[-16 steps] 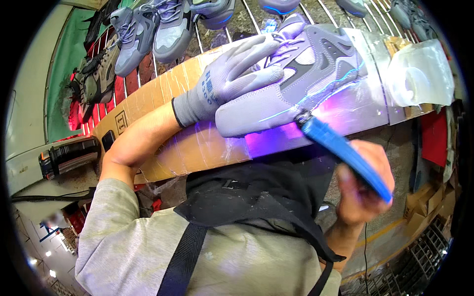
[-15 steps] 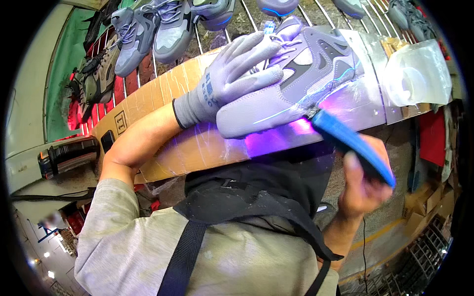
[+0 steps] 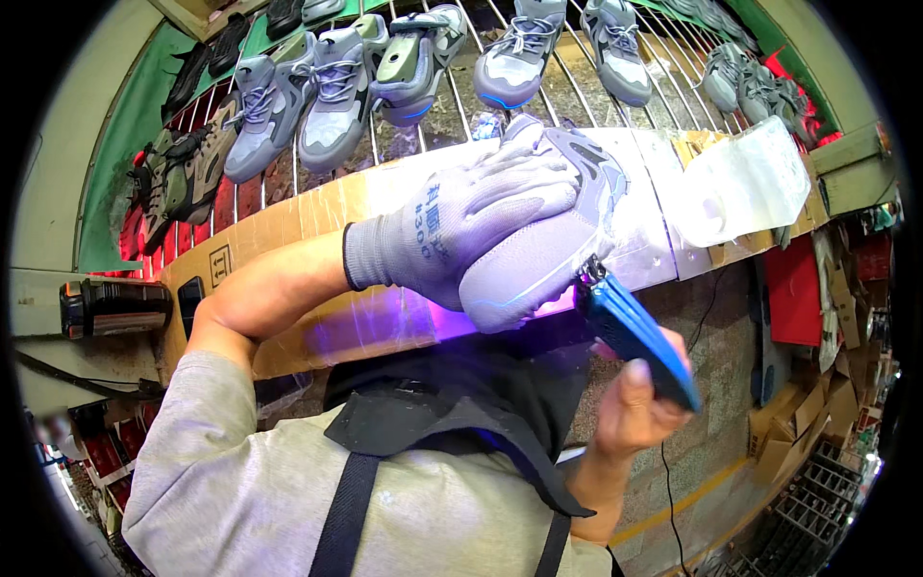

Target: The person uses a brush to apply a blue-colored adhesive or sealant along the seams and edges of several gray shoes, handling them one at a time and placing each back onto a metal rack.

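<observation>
My left hand (image 3: 486,216), in a pale grey-lavender knit glove, wraps over a lavender-grey lace-up sneaker (image 3: 524,264). The shoe lies tilted on its side, its toe turned toward my body. In my bare right hand (image 3: 635,409) is a long blue tool (image 3: 639,337) with a black underside and a dark tip; its exact kind I cannot make out. That tip meets or nearly meets the shoe's lower edge, by the sole. Purple light glows on the surface beside the toe, from a source I cannot make out. My right fingers are partly hidden behind the tool.
Under the shoe are a taped cardboard sheet (image 3: 284,245) and a shiny metal plate (image 3: 649,192). A translucent plastic tub (image 3: 745,183) stands to the right. Several grey sneakers (image 3: 336,96) line the wire rack beyond. A black-and-orange device (image 3: 115,308) sits at far left.
The shoe has tipped and its toe has turned more toward me. My left fingers have settled closer around it. The tool stays at the sole edge; the view has shifted, showing more of the rack.
</observation>
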`<state>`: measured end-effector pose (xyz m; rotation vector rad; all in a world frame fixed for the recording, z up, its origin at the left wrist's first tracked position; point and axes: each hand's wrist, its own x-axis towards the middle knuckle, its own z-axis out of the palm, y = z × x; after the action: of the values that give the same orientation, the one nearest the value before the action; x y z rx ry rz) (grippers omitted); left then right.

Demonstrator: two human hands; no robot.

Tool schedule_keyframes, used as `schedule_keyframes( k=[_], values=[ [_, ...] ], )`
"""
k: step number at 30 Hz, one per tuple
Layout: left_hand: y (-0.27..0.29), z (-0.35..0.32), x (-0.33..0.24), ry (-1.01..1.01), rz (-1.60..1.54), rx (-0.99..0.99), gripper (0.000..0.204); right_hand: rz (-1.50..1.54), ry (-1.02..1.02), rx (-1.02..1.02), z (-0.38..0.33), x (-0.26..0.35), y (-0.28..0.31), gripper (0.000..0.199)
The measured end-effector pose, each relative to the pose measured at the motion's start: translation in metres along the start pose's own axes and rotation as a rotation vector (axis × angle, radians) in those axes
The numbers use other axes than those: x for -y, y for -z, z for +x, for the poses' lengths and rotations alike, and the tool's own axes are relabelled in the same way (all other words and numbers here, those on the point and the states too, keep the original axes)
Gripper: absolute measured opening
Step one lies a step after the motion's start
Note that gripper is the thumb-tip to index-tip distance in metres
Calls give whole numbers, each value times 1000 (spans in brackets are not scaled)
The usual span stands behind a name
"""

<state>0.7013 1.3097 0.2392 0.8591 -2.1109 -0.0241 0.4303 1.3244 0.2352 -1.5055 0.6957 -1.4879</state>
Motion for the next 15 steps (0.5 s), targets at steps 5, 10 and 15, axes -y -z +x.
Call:
schedule_keyframes(
  k=[5, 10, 15],
  values=[
    [10, 10, -2, -2, 6, 86, 78, 14, -270, -83, 32, 12, 14, 29],
    [16, 22, 2, -52, -49, 153, 82, 49, -250, 19, 39, 31, 17, 31],
    [12, 29, -1, -109, -35, 67, 78, -64, -117, 102, 32, 50, 12, 34]
  ],
)
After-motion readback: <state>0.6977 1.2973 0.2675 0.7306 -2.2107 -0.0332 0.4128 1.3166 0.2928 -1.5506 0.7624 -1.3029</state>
